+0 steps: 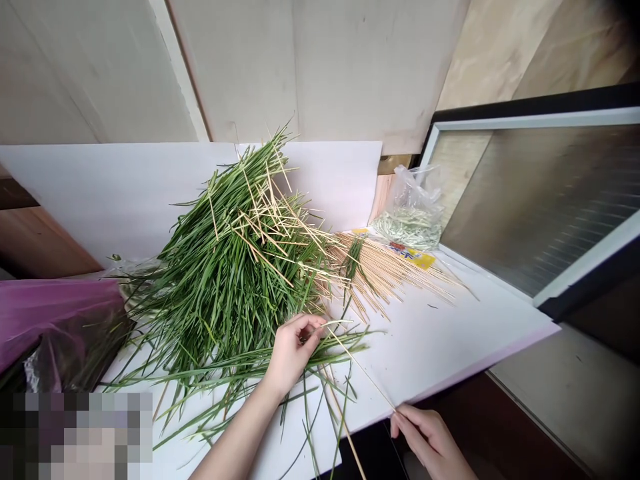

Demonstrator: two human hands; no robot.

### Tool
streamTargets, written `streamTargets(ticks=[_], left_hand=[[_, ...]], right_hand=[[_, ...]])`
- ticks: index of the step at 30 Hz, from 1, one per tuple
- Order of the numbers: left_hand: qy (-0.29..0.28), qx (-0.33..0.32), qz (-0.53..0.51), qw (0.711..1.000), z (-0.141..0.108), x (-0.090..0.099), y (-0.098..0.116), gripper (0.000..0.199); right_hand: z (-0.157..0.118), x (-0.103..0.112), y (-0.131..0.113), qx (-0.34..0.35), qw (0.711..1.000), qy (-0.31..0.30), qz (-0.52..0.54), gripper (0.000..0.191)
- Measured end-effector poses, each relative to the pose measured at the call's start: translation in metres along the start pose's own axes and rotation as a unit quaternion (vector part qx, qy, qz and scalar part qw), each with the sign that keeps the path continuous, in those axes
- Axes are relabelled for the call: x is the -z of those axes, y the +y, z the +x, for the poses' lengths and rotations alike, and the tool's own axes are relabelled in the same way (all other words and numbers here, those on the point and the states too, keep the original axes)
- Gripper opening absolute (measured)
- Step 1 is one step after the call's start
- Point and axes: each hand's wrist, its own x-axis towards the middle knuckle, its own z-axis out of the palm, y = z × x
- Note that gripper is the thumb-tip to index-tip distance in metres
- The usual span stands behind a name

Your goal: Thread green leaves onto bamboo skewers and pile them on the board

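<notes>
Bamboo skewer (pixel 361 368) runs diagonally from the right hand (pixel 425 443) up to the left hand (pixel 293 353), over the near part of the white board (pixel 440 333). Right hand: narrow pinch on the skewer's near end, wrist low, hand just past the board edge. Left hand: fingers curled shut on a few long grass blades (pixel 345 340), back of the hand up, forearm coming in from the near side. Can't tell if the skewer's far tip sits inside that grip (fingers hide it). Handling note: stick is long and thin, so a firm pinch and small wrist moves should stop it whipping; loose blades are likely easier to manage in a tight bunch. Main grass pile (pixel 235 267) sits just left and far of the hands, loose sticks across it. Skewer bundle (pixel 385 277) lies to its right, partly under the blades, beside yellow printed packaging (pixel 405 255). Plastic bag (pixel 413 210) of pale dried blades stands far right.
</notes>
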Motion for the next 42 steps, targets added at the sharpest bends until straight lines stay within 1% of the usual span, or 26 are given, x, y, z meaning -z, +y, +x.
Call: streamTargets(ticks=[6,13,15,18,23,26,31,35,37,42], left_hand=[[-0.016,0.022,-0.050,0.998,-0.0009,-0.0027,0.0009,0.020],[-0.024,0.039,-0.088,0.995,-0.0001,-0.0047,-0.0003,0.025],[-0.019,0.039,-0.075,0.996,-0.0003,-0.0039,-0.0017,0.027],[-0.022,0.021,-0.013,0.999,-0.0008,-0.0020,-0.0021,0.028],[-0.083,0.020,0.058,0.995,-0.0008,-0.0018,0.0002,0.026],[-0.095,0.027,0.077,0.992,-0.0005,-0.0030,0.0005,0.022],[-0.094,0.040,0.072,0.992,-0.0010,-0.0035,-0.0002,0.017],[-0.099,0.067,0.019,0.993,-0.0022,-0.0040,-0.0001,0.019],[-0.093,0.063,0.008,0.994,-0.0023,-0.0042,0.0003,0.023],[-0.083,0.022,0.046,0.995,-0.0007,-0.0034,0.0035,0.038]], right_hand=[[-0.0011,-0.0024,-0.0002,-0.022,0.999,0.003,0.031,0.053],[-0.0008,-0.0027,0.0014,-0.013,1.000,0.005,0.028,0.054],[-0.0007,-0.0024,0.0004,-0.014,1.000,0.006,0.023,0.053],[-0.0005,-0.0018,-0.0009,-0.013,1.000,0.004,0.020,0.051],[-0.0010,-0.0010,-0.0017,-0.009,1.000,0.003,0.017,0.050],[-0.0017,-0.0007,-0.0031,-0.006,1.000,0.004,0.015,0.049],[-0.0014,-0.0008,-0.0055,-0.007,1.000,0.001,0.020,0.048],[-0.0016,-0.0007,-0.0053,-0.003,1.000,0.005,0.014,0.048],[-0.0020,-0.0005,-0.0049,-0.001,1.000,0.008,0.012,0.048],[-0.0021,-0.0002,-0.0057,0.000,1.000,0.005,0.004,0.049]])
